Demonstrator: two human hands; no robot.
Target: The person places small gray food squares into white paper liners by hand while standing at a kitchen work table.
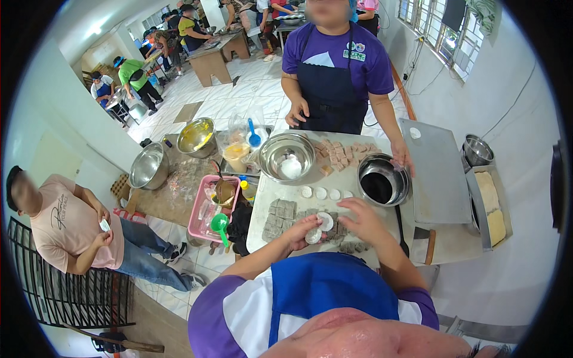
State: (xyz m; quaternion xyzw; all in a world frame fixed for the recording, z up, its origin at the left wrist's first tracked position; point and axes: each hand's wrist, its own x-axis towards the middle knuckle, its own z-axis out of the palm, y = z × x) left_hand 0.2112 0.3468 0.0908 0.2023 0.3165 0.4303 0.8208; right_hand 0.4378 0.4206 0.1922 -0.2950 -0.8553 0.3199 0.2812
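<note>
My left hand (pixel 303 232) is closed on small white paper cups (pixel 325 221), held over the table top. Close beside it on the right, my right hand (pixel 363 221) has its fingers stretched out and apart, with nothing visible in them. Beneath and to the left of my hands lie grey square dough pieces (pixel 278 218) in a block, some of them hidden by the hands. A short row of white round cups (pixel 321 193) stands just beyond. Farther back are a steel bowl with white powder (pixel 290 167) and a steel bowl with dark contents (pixel 377 188).
Pinkish-brown pieces (pixel 339 155) lie between the bowls. Across the table a co-worker's hand (pixel 401 156) is over the dark bowl. A metal sheet (pixel 433 179) lies at right. A pink basket (pixel 198 216) with a green scoop (pixel 219 223) stands at left.
</note>
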